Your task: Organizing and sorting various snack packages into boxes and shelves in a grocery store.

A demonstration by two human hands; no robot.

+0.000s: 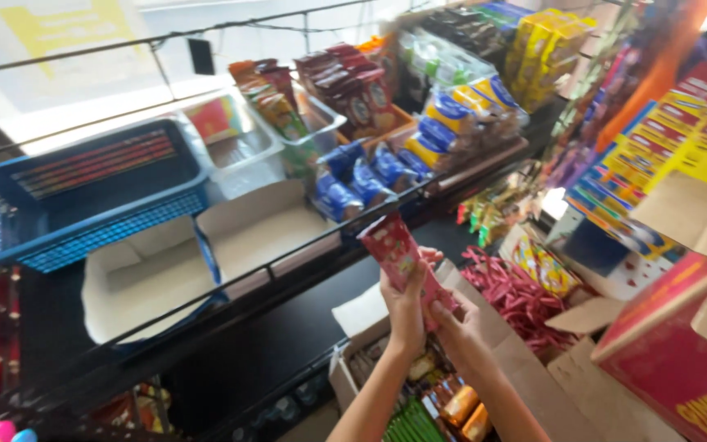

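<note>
Here both hands hold one pink snack packet above an open carton.

Nearest, the open carton [419, 401] holds small packets, cut off by the lower edge. Above it, the left hand [404, 307] and the right hand [452, 321] close around the pink snack packet [398, 250]; its lower end is hidden between the palms. Beyond it, two white boxes [206, 254] lie behind a black rail. Farther left sits a blue basket [83, 192]. Far shelves with blue biscuit packs [362, 180] are blurred.
</note>
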